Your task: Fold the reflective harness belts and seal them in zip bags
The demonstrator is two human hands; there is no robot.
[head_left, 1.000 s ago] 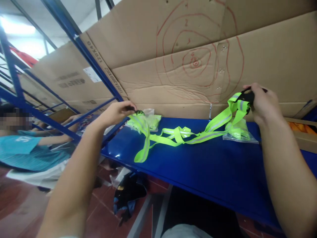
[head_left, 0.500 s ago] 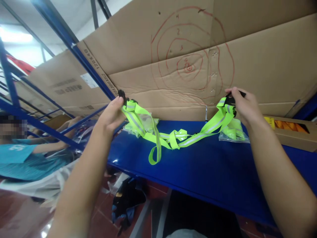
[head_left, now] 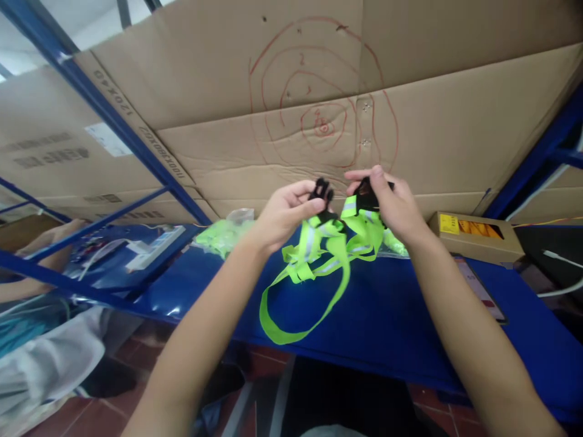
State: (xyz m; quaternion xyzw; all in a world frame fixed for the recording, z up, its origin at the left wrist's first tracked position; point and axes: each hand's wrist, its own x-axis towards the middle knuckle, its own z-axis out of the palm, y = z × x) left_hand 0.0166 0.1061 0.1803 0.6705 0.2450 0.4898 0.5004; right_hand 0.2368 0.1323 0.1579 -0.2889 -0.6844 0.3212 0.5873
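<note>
A neon-yellow reflective strap (head_left: 341,261) with silver stripes hangs in loops between my two hands, above the blue table (head_left: 378,315). My left hand (head_left: 285,215) pinches one end at a black plastic buckle piece (head_left: 322,193), its prongs pointing up. In my right hand (head_left: 398,203) is the other end, gripped at a second black buckle part (head_left: 367,193) that the fingers partly cover. The two black pieces are close together but apart. One long loop of the strap droops toward the front edge of the table.
Plastic bags of neon-yellow straps (head_left: 223,235) lie behind my left hand, others behind my right. A small cardboard box (head_left: 476,237) and a phone (head_left: 480,288) are at the right. Cardboard (head_left: 273,139) with red circles stands behind. Another person's arm (head_left: 45,258) shows at left.
Both hands have come together from far apart, bringing the buckle ends near each other. The strap, stretched across before, now hangs bunched in loops. The view has swung right.
</note>
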